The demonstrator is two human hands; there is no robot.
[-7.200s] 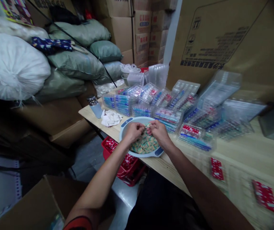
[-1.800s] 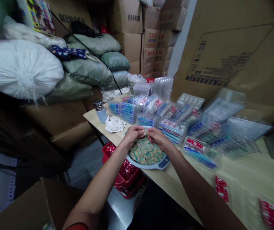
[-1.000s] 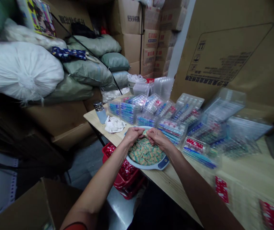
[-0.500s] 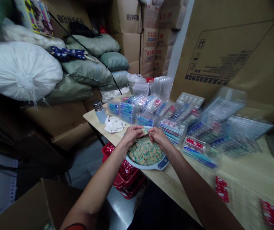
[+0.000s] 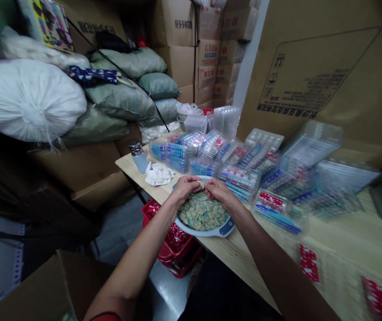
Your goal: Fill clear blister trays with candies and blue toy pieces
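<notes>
My left hand [image 5: 184,189] and my right hand [image 5: 219,194] meet above the far rim of a pale blue plastic basin [image 5: 207,232]. Between their fingertips they pinch a small tan-and-green packet [image 5: 200,183]. The basin has a dark blue tab on its near right side and is heaped with several similar packets [image 5: 202,213]. My hands hide the basin's far rim. Just left of the basin, a crumpled white cloth [image 5: 158,174] lies on the table.
Transparent blister trays [image 5: 237,183] holding coloured items crowd the light wood table [image 5: 133,171] behind and right of the basin. A capped bottle [image 5: 140,159] stands at the left. A red basket [image 5: 172,240] sits below the table edge; sacks and cardboard boxes surround the table.
The view has turned and settled since the oldest frame. My hands stay together over the basin, still pinching the small packet, which now shows less between my fingers.
</notes>
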